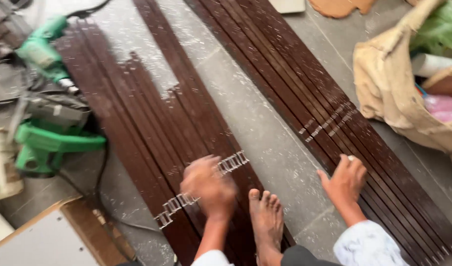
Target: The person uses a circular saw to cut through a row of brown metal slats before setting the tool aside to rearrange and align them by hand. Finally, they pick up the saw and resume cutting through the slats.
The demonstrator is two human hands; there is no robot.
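Observation:
Two groups of long dark brown strips lie on the dusty grey floor. My left hand (pixel 208 186), blurred by motion, is over the left group of strips (pixel 152 123), close to their pale notched marks; whether it grips anything I cannot tell. My right hand (pixel 345 182) rests flat with fingers spread on the right group of strips (pixel 295 83). My bare foot (pixel 265 219) stands on the floor between the two groups, touching the left one.
A green power drill (pixel 44 54) and a green power tool (pixel 48 145) lie at the left with a black cable. A board-topped box (pixel 53 236) sits at the lower left. A tan sack (pixel 398 93) holding various items stands at the right.

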